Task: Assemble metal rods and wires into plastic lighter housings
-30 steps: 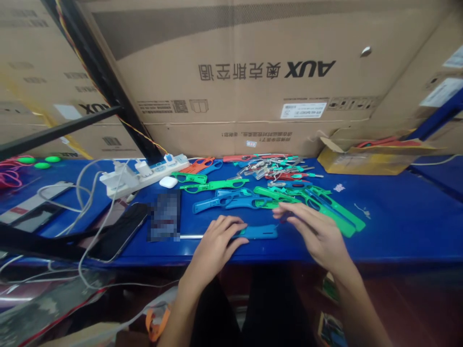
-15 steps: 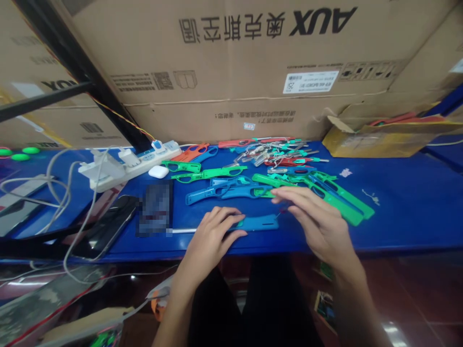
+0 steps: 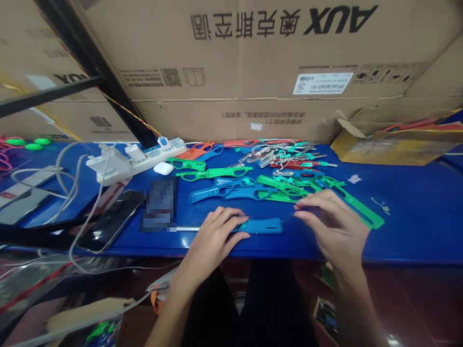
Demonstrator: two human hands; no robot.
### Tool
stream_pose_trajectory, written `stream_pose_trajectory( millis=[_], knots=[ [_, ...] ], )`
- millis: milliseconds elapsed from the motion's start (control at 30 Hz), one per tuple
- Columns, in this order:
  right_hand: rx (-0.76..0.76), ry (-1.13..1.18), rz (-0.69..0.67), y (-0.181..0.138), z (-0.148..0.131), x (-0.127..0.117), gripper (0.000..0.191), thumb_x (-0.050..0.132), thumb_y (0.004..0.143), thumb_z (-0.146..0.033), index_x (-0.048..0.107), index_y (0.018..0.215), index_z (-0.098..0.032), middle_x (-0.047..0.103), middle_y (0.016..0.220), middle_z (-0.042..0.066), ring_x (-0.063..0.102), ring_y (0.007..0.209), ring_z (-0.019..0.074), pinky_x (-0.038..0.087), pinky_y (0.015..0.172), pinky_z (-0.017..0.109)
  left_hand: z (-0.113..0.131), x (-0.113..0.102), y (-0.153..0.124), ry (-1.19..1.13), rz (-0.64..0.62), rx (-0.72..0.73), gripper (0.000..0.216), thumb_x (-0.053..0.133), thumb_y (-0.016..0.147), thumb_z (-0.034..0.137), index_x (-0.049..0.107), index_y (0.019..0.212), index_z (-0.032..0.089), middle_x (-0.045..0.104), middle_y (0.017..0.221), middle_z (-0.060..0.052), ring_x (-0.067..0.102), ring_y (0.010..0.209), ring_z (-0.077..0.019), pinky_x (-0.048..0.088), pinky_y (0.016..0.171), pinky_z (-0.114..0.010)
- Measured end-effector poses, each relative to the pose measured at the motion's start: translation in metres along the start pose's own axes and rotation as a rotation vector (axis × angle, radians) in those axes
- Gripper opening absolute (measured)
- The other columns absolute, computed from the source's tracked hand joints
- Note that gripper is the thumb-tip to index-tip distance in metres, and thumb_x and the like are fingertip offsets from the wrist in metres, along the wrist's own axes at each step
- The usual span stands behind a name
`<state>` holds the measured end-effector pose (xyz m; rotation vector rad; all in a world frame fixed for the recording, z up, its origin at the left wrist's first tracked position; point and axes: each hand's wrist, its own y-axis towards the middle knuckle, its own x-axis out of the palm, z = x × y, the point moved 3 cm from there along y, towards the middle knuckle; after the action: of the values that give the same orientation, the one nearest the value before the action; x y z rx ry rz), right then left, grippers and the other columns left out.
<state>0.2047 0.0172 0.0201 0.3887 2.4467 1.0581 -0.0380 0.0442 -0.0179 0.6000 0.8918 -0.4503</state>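
Note:
A blue long-nosed lighter [image 3: 264,226] lies flat near the front edge of the table, its metal tube [image 3: 188,229] pointing left. My left hand [image 3: 220,231] is closed around its middle, where a teal trigger piece [image 3: 244,223] shows beside the fingers. From the handle's right end a faint thin wire [image 3: 288,217] runs toward my right hand [image 3: 331,221], whose thumb and forefinger are pinched on it. Behind my hands lie blue lighter shells [image 3: 231,191] and green lighter shells [image 3: 278,188]. Several loose inner parts with metal tubes and white wires [image 3: 278,154] are heaped farther back.
On the left are a power strip [image 3: 144,164] with plugs and cables, a white earphone case [image 3: 163,168], a black phone [image 3: 110,221] and a blurred dark rectangle [image 3: 158,202]. A yellow-taped carton [image 3: 394,146] stands back right. Large cardboard boxes [image 3: 231,62] wall the back.
My right hand has moved right, away from the lighter's end, with the thin wire between its fingertips. My left hand stays on the lighter. The camera view has shifted slightly.

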Motion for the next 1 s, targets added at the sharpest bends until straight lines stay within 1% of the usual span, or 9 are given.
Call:
stream_pose_trajectory(
  millis=[100,200,300,400,500,600,733,867,1000],
  knots=[
    [-0.074,-0.166,-0.028,0.003,-0.001,-0.007,0.024,0.077,0.086,-0.013,0.074,0.106,-0.026,0.074,0.095,0.001,0.068,0.085,0.0171,0.055,0.077,0.032,0.001,0.0,0.001,0.012,0.003,0.001,0.027,0.061,0.101,0.038,0.063,0.125,0.026,0.066,0.129,-0.004,0.058,0.113,-0.0221,0.043,0.095,-0.038],
    [-0.141,-0.323,0.056,0.0,-0.004,-0.015,0.026,0.078,0.086,-0.012,0.074,0.109,-0.025,0.074,0.091,0.0,0.068,0.078,0.015,0.055,0.073,0.029,0.001,0.002,0.0,0.034,0.008,0.007,0.028,0.062,0.101,0.037,0.064,0.127,0.026,0.066,0.13,-0.004,0.059,0.114,-0.0224,0.044,0.095,-0.039],
    [-0.194,-0.352,0.119,-0.009,-0.01,-0.019,0.039,0.079,0.084,-0.008,0.073,0.118,-0.027,0.074,0.089,-0.001,0.068,0.075,0.0149,0.055,0.071,0.029,0.001,0.003,-0.001,0.047,0.006,0.03,0.031,0.062,0.1,0.037,0.064,0.13,0.028,0.067,0.131,-0.003,0.059,0.117,-0.0224,0.045,0.096,-0.039],
    [-0.228,-0.317,0.089,-0.011,-0.019,-0.017,0.047,0.074,0.088,-0.006,0.069,0.128,-0.029,0.074,0.096,0.001,0.069,0.081,0.0157,0.055,0.074,0.031,0.0,0.004,-0.002,0.049,0.011,0.045,0.032,0.061,0.101,0.037,0.064,0.132,0.03,0.067,0.133,-0.002,0.058,0.118,-0.0223,0.046,0.096,-0.04],
    [-0.196,-0.28,0.059,-0.004,-0.023,-0.018,0.043,0.068,0.092,-0.007,0.068,0.13,-0.028,0.074,0.1,0.001,0.07,0.084,0.0155,0.056,0.078,0.031,-0.001,0.004,-0.002,0.055,0.017,0.044,0.031,0.06,0.102,0.037,0.065,0.131,0.029,0.067,0.133,-0.003,0.058,0.118,-0.023,0.047,0.096,-0.041],
    [-0.084,-0.295,0.066,0.0,-0.015,-0.028,0.027,0.07,0.092,-0.013,0.071,0.116,-0.026,0.074,0.101,0.001,0.071,0.091,0.0177,0.056,0.085,0.033,-0.001,0.005,-0.001,0.075,0.026,0.037,0.03,0.059,0.102,0.037,0.066,0.129,0.028,0.068,0.132,-0.004,0.059,0.118,-0.0241,0.047,0.096,-0.041],
    [0.028,-0.428,-0.09,-0.019,0.015,-0.04,0.004,0.067,0.097,-0.025,0.07,0.098,-0.024,0.074,0.099,0.002,0.071,0.093,0.0187,0.055,0.088,0.032,-0.001,0.005,-0.002,0.09,0.05,-0.013,0.041,0.058,0.103,0.038,0.055,0.143,0.03,0.065,0.138,-0.004,0.058,0.123,-0.025,0.046,0.102,-0.043],
    [-0.022,-0.61,-0.257,-0.042,0.037,-0.038,0.019,0.057,0.102,-0.036,0.069,0.106,-0.021,0.075,0.101,0.006,0.07,0.093,0.0235,0.054,0.085,0.038,-0.001,0.005,-0.005,0.061,0.074,-0.052,0.057,0.056,0.104,0.038,0.035,0.156,0.031,0.062,0.142,-0.005,0.057,0.127,-0.0242,0.043,0.108,-0.042],
    [-0.114,-0.678,-0.301,-0.039,0.026,-0.012,0.027,0.054,0.104,-0.036,0.068,0.117,-0.017,0.072,0.114,0.012,0.066,0.106,0.0279,0.05,0.092,0.043,-0.002,0.004,-0.006,0.023,0.135,-0.093,0.066,0.062,0.099,0.046,0.033,0.157,0.032,0.059,0.144,-0.008,0.054,0.131,-0.0272,0.043,0.109,-0.045]
  ],
)
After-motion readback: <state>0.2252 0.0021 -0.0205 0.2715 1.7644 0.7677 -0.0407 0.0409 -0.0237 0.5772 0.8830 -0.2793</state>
